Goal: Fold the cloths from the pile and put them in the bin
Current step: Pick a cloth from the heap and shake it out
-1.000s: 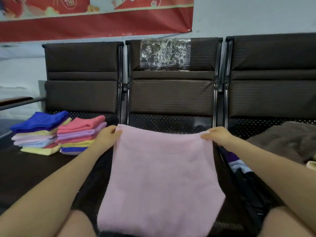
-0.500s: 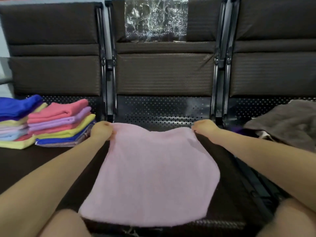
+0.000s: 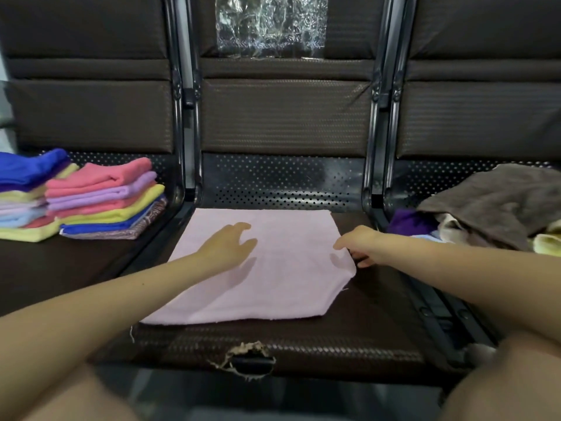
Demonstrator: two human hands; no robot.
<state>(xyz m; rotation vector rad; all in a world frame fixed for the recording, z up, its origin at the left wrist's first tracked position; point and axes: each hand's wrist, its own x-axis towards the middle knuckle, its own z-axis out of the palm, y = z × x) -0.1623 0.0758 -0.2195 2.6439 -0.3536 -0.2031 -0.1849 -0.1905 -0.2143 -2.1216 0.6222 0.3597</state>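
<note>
My pink cloth (image 3: 258, 268), held up by its far corners a second ago, now lies flat on the middle seat (image 3: 273, 344). I have let go of both corners: my left hand (image 3: 226, 246) hovers open over the cloth, while my right hand (image 3: 359, 244) has dropped to its 3 o'clock edge.

Both bare forearms reach in from the near corners and angle toward the middle. The left hand (image 3: 228, 245) sits palm down, fingers relaxed and slightly spread, pointing to the far right, thumb tucked on the near side; it casts a shadow just under it, so whether it's actually touching down is hard to say. The right hand (image 3: 358, 245) is knuckles-up with fingers curled under, pinching at something by its fingertips (image 3: 340, 246). Both knees poke in at the near edge.
</note>
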